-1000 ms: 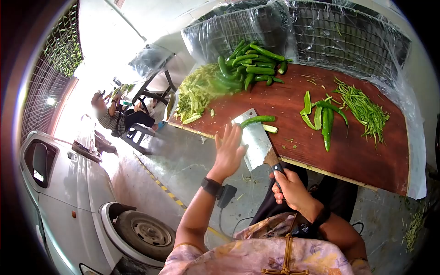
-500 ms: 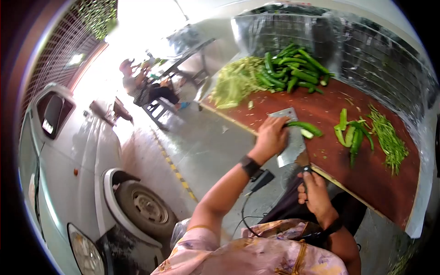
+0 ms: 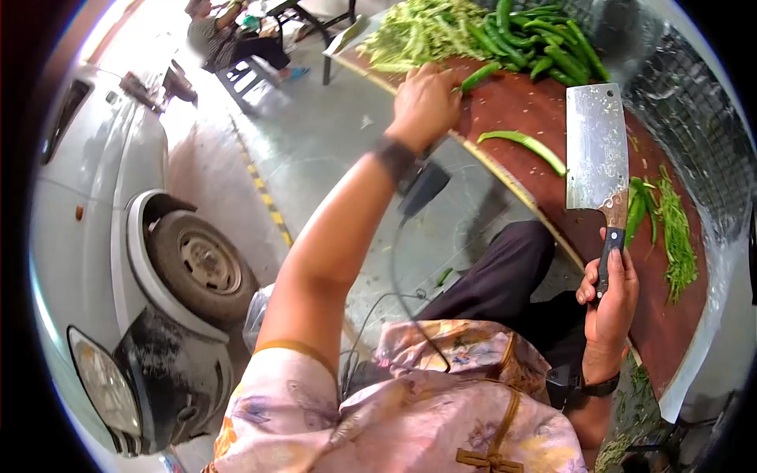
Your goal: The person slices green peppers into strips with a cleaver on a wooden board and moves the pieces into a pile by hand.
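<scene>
My right hand (image 3: 613, 303) is closed round the black handle of a cleaver (image 3: 597, 146). Its broad blade points away from me above the red-brown board, with green bits stuck to the steel. At the board's left edge, my left hand (image 3: 426, 102) has its fingers bent round the end of a green pepper (image 3: 479, 77); the fingertips are partly hidden. Between the hands lies a long piece of pepper (image 3: 524, 147). Beyond the left hand are a heap of pale green strips (image 3: 422, 35) and a pile of whole green peppers (image 3: 544, 39).
Right of the cleaver lie pepper pieces (image 3: 637, 209) and a heap of thin green shreds (image 3: 678, 236). Clear plastic sheeting (image 3: 714, 260) runs along the board's far side. On the left a parked vehicle (image 3: 102, 205) stands close by. Farther back, a person (image 3: 229, 39) sits on a stool.
My left hand has left the blade and reached farther away, to the board's edge near the pile. The cleaver has been raised and moved right. The view has shifted downward.
</scene>
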A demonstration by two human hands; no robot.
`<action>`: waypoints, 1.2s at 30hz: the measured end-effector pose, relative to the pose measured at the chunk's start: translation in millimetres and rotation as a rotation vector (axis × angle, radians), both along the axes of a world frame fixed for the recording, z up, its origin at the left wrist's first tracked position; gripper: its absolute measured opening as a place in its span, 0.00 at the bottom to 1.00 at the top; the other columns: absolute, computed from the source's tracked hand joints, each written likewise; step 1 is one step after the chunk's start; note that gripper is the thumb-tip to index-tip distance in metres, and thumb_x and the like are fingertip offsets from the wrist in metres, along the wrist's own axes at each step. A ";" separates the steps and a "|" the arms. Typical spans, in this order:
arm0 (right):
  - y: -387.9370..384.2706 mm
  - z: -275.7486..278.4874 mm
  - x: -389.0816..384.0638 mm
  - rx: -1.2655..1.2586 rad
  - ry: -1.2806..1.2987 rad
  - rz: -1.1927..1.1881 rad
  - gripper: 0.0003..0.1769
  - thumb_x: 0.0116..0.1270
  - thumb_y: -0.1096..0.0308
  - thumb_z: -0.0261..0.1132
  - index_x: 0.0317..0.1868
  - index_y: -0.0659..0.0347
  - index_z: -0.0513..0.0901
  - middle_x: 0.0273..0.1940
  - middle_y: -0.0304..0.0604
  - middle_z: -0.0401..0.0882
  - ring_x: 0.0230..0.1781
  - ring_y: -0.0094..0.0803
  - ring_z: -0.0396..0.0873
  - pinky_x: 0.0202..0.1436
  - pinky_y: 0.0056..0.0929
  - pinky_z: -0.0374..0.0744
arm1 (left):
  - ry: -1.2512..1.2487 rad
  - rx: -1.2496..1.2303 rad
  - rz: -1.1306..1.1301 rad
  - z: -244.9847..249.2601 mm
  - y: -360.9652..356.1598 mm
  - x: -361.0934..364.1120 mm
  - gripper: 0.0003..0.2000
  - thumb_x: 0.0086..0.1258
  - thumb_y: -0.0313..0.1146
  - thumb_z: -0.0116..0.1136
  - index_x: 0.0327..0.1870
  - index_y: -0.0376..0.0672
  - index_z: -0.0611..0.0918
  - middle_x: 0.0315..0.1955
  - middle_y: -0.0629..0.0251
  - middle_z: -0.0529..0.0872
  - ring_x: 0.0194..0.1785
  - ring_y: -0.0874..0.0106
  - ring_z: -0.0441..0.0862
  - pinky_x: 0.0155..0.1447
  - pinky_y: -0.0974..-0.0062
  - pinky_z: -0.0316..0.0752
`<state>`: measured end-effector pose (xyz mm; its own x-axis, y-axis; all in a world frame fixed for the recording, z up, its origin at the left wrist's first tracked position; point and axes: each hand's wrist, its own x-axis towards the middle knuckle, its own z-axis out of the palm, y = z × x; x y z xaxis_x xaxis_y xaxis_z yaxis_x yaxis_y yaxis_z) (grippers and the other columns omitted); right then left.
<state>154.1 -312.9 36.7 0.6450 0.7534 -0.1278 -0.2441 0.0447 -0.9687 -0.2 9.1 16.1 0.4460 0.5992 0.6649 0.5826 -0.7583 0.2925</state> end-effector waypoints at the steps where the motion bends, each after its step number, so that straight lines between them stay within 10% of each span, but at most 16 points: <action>1: -2.9 -0.7 4.4 0.031 -0.038 -0.019 0.19 0.78 0.61 0.54 0.61 0.63 0.75 0.25 0.34 0.69 0.19 0.17 0.66 0.22 0.18 0.67 | -0.013 0.079 -0.098 1.5 -4.4 2.4 0.08 0.63 0.34 0.59 0.38 0.43 0.86 0.39 0.56 0.85 0.47 0.53 0.80 0.54 0.57 0.76; 7: -7.2 10.8 7.4 0.098 -0.371 -0.108 0.24 0.73 0.70 0.58 0.67 0.66 0.72 0.30 0.36 0.74 0.22 0.17 0.69 0.25 0.16 0.71 | 0.166 0.012 -0.469 -9.8 -45.2 32.2 0.09 0.63 0.35 0.62 0.41 0.43 0.81 0.41 0.56 0.84 0.50 0.55 0.81 0.54 0.56 0.76; 13: -30.6 16.9 1.1 -0.126 -0.860 -0.096 0.23 0.64 0.78 0.60 0.61 0.69 0.79 0.49 0.49 0.86 0.45 0.27 0.82 0.52 0.27 0.78 | 0.200 -0.104 -0.213 -14.9 -77.0 43.7 0.06 0.61 0.31 0.60 0.37 0.43 0.81 0.33 0.57 0.81 0.42 0.55 0.84 0.44 0.58 0.80; 21: -44.3 17.2 -7.5 -0.225 -1.399 -0.034 0.25 0.56 0.79 0.66 0.57 0.61 0.83 0.31 0.51 0.80 0.31 0.51 0.78 0.34 0.45 0.76 | 0.205 0.038 0.124 -21.5 -91.3 57.4 0.05 0.57 0.34 0.60 0.31 0.45 0.83 0.36 0.64 0.82 0.48 0.64 0.79 0.44 0.67 0.77; 29: -39.6 16.7 2.1 -0.199 -1.336 -0.041 0.24 0.59 0.78 0.65 0.57 0.63 0.81 0.39 0.51 0.83 0.37 0.48 0.82 0.42 0.42 0.80 | 0.195 -0.130 -0.044 -23.3 -91.1 43.7 0.06 0.58 0.32 0.60 0.36 0.46 0.84 0.37 0.62 0.81 0.47 0.62 0.79 0.47 0.62 0.77; 32: -31.9 17.3 10.7 -0.086 -0.682 -0.007 0.21 0.66 0.76 0.62 0.59 0.72 0.75 0.47 0.47 0.83 0.48 0.31 0.81 0.56 0.31 0.78 | 0.201 -0.075 -0.113 -21.9 -83.0 40.0 0.06 0.58 0.31 0.60 0.35 0.47 0.84 0.36 0.63 0.80 0.47 0.62 0.79 0.48 0.62 0.77; 36: -25.6 41.7 26.4 -0.038 -0.531 0.081 0.19 0.67 0.74 0.64 0.58 0.71 0.76 0.45 0.40 0.82 0.42 0.21 0.79 0.46 0.22 0.78 | 0.236 0.137 -0.264 -12.3 -50.1 26.9 0.05 0.58 0.31 0.61 0.35 0.48 0.84 0.35 0.65 0.78 0.48 0.63 0.78 0.49 0.63 0.77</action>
<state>180.5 -338.5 78.3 0.5686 0.8045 0.1720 0.2783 0.0086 -0.9605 26.7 -41.0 3.9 0.7241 0.3557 0.5909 0.4009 -0.9142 0.0591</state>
